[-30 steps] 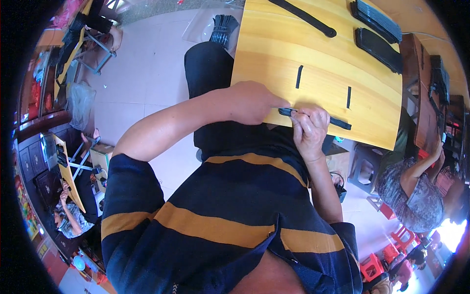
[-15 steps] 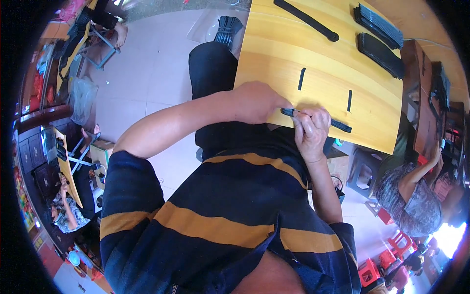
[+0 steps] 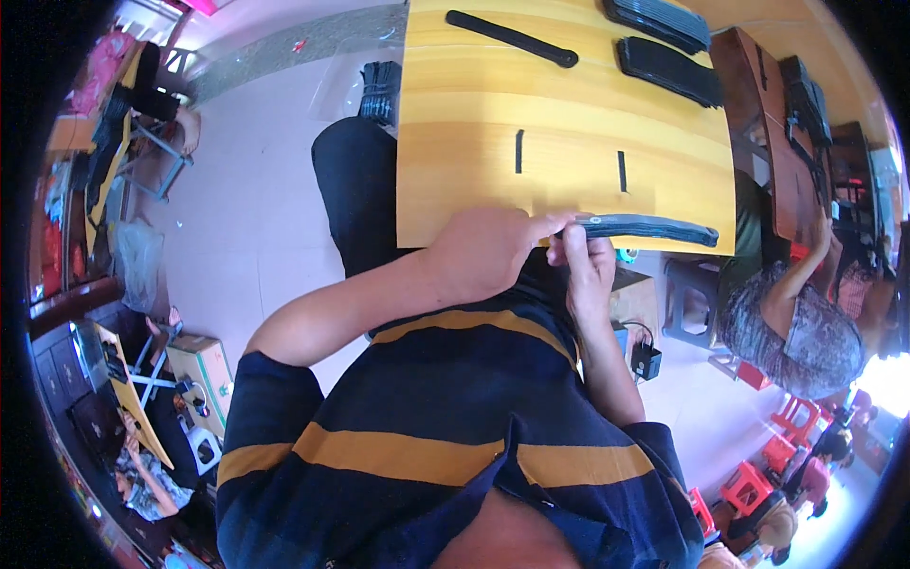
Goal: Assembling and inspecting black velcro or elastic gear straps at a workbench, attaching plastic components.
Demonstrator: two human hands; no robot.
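Observation:
A long black strap (image 3: 654,229) lies along the near edge of the yellow wooden table (image 3: 569,142). My left hand (image 3: 488,251) grips the strap's left end from the side, its fingers closed over it. My right hand (image 3: 586,267) pinches the same end, right where a small round fitting shows. Two short black pieces (image 3: 519,151) (image 3: 622,172) lie flat on the tabletop just beyond my hands.
Farther back on the table lie another long black strap (image 3: 512,38) and two stacks of black straps (image 3: 668,71) (image 3: 659,21). A seated person (image 3: 801,322) is at the right beside a dark table (image 3: 758,114). Red stools (image 3: 749,484) stand lower right. A cardboard box (image 3: 201,370) sits left.
The view has shifted, so the table edge and strap sit a little differently in the picture. Both hands stay on the strap's left end, and the strap now reaches farther right along the edge.

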